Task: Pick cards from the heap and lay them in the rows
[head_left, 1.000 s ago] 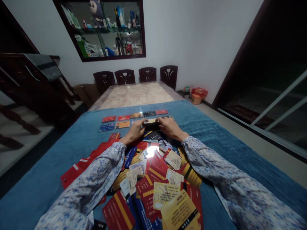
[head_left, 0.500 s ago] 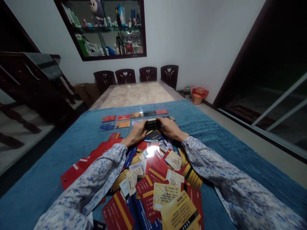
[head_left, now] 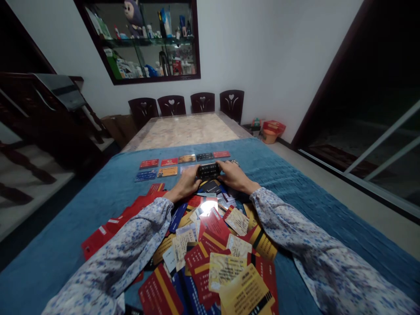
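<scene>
A black card point(head_left: 209, 170) with light print is held up between my two hands, above the far end of the card pile. My left hand point(head_left: 186, 183) grips its left edge, fingers closed. Its right edge is pinched by my right hand point(head_left: 235, 176). Below and nearer to me spreads a loose heap of red, yellow, blue and pale cards, with a red card point(head_left: 160, 288) and a yellow card point(head_left: 246, 291) at the front. Beyond my hands lie rows of cards, among them a blue card point(head_left: 146, 175), an orange card point(head_left: 167, 171) and a black card point(head_left: 205, 156). Part of the nearer row is hidden behind my hands.
A blue cloth point(head_left: 302, 205) covers the near part of the table, and the marbled tabletop point(head_left: 190, 127) shows beyond it. Red cards point(head_left: 123, 221) lie fanned out at the left, beside my left sleeve. Several dark chairs point(head_left: 203, 103) stand at the far end.
The black card has tilted slightly, so its printed face shows more clearly. Both hands keep their hold in almost the same place.
</scene>
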`<action>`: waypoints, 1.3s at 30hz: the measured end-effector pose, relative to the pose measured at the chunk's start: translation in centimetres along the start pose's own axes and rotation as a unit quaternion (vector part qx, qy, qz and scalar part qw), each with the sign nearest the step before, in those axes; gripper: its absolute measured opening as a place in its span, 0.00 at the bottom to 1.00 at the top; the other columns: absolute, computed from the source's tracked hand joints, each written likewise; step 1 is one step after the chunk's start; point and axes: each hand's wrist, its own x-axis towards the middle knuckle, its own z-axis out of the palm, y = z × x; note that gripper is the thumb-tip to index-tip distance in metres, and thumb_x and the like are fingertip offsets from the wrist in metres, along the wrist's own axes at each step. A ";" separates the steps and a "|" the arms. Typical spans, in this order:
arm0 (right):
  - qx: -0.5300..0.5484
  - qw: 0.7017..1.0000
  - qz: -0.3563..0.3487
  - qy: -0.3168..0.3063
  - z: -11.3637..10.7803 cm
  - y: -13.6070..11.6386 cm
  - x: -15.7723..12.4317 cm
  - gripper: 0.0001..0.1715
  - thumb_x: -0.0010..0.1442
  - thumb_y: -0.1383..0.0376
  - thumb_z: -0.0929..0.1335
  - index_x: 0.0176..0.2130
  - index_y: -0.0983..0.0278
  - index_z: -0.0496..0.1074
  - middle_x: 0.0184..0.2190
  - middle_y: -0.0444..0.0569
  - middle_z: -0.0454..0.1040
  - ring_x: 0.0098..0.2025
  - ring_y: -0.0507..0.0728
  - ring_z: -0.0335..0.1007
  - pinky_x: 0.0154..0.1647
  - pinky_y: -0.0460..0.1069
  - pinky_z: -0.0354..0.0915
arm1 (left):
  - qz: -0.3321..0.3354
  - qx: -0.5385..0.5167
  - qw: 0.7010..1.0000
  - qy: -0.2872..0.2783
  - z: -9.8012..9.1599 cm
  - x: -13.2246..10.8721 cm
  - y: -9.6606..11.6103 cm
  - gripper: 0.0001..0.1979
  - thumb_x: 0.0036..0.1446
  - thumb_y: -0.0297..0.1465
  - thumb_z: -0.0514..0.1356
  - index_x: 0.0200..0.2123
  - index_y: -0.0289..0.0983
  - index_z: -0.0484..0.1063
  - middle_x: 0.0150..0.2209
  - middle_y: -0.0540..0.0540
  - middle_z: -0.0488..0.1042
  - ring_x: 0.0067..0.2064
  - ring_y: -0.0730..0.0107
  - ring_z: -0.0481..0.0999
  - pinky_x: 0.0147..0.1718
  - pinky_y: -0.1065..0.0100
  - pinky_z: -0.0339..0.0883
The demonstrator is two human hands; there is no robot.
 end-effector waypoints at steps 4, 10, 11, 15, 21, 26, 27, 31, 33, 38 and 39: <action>0.006 1.000 0.011 -0.009 -0.3 0.0 -0.1 0.35 0.60 0.68 0.73 0.64 0.68 0.65 0.50 0.59 0.77 0.52 0.62 0.73 0.52 0.54 0.66 | -0.019 0.011 1.000 -0.013 -0.4 0.0 0.2 0.26 0.53 0.24 0.65 0.57 0.36 0.70 0.49 0.38 0.79 0.51 0.53 0.78 0.54 0.52 0.72; 0.005 1.000 0.009 -0.021 -0.6 0.2 0.0 0.34 0.60 0.67 0.73 0.64 0.66 0.67 0.51 0.59 0.77 0.54 0.62 0.72 0.52 0.53 0.65 | -0.034 0.025 0.999 -0.027 -1.1 0.0 0.4 0.28 0.54 0.26 0.65 0.59 0.35 0.69 0.52 0.36 0.78 0.54 0.50 0.77 0.57 0.49 0.69; 0.004 1.000 0.007 -0.022 -0.6 0.3 0.1 0.34 0.60 0.67 0.73 0.64 0.66 0.67 0.51 0.59 0.77 0.54 0.62 0.72 0.52 0.53 0.65 | -0.037 0.028 0.998 -0.033 -1.2 0.1 0.3 0.28 0.54 0.27 0.65 0.60 0.34 0.69 0.52 0.36 0.78 0.54 0.49 0.77 0.57 0.49 0.69; 0.009 0.999 -0.008 -0.038 -0.8 0.8 0.8 0.33 0.60 0.67 0.74 0.62 0.66 0.69 0.50 0.58 0.78 0.54 0.63 0.70 0.51 0.54 0.65 | -0.043 0.039 0.997 -0.051 -1.8 0.3 0.0 0.29 0.55 0.28 0.65 0.61 0.33 0.69 0.52 0.35 0.78 0.53 0.49 0.77 0.56 0.48 0.70; 0.024 0.997 -0.047 -0.055 -1.1 2.0 2.3 0.29 0.59 0.64 0.75 0.58 0.66 0.72 0.49 0.57 0.78 0.54 0.64 0.69 0.50 0.54 0.65 | -0.023 0.052 0.997 -0.060 -2.0 1.2 -1.3 0.27 0.55 0.30 0.66 0.58 0.36 0.72 0.55 0.36 0.73 0.58 0.48 0.72 0.58 0.48 0.68; 0.024 0.995 -0.077 -0.067 -0.8 3.1 4.1 0.27 0.57 0.61 0.76 0.54 0.65 0.75 0.47 0.56 0.79 0.53 0.64 0.71 0.53 0.55 0.65 | -0.027 0.079 0.994 -0.065 -2.0 2.1 -2.4 0.26 0.53 0.31 0.68 0.56 0.37 0.74 0.56 0.36 0.71 0.60 0.46 0.69 0.60 0.47 0.66; 0.023 0.994 -0.084 -0.066 -0.7 3.2 4.5 0.26 0.56 0.61 0.76 0.53 0.65 0.76 0.47 0.56 0.79 0.53 0.64 0.71 0.53 0.54 0.65 | -0.027 0.084 0.994 -0.069 -2.1 2.3 -2.6 0.25 0.53 0.32 0.68 0.55 0.37 0.74 0.56 0.36 0.71 0.60 0.46 0.68 0.60 0.47 0.65; 0.004 0.993 -0.086 -0.084 -1.0 3.5 5.9 0.24 0.56 0.61 0.76 0.51 0.65 0.78 0.50 0.58 0.78 0.54 0.65 0.70 0.53 0.54 0.64 | -0.030 0.098 0.991 -0.089 -2.7 3.4 -2.7 0.24 0.53 0.32 0.67 0.54 0.37 0.75 0.57 0.36 0.70 0.60 0.45 0.66 0.59 0.46 0.63; -0.014 0.992 -0.076 -0.101 -1.4 3.5 6.4 0.24 0.57 0.61 0.75 0.53 0.66 0.77 0.50 0.58 0.77 0.54 0.65 0.69 0.52 0.53 0.64 | -0.038 0.102 0.989 -0.097 -2.9 4.0 -2.7 0.24 0.53 0.32 0.67 0.55 0.39 0.75 0.57 0.36 0.70 0.59 0.45 0.67 0.58 0.45 0.64; -0.045 0.988 -0.073 -0.132 -2.0 3.8 7.7 0.23 0.59 0.61 0.73 0.53 0.66 0.76 0.48 0.59 0.76 0.52 0.65 0.67 0.46 0.52 0.63 | -0.058 0.123 0.984 -0.113 -3.0 5.6 -2.9 0.23 0.54 0.33 0.65 0.55 0.41 0.75 0.53 0.38 0.70 0.56 0.46 0.66 0.55 0.45 0.63; -0.050 0.987 -0.072 -0.138 -2.0 3.9 8.0 0.24 0.60 0.61 0.73 0.54 0.66 0.76 0.48 0.59 0.76 0.52 0.65 0.67 0.46 0.52 0.63 | -0.062 0.127 0.983 -0.118 -2.9 5.9 -2.9 0.23 0.54 0.34 0.65 0.55 0.41 0.75 0.53 0.38 0.71 0.56 0.45 0.66 0.54 0.45 0.63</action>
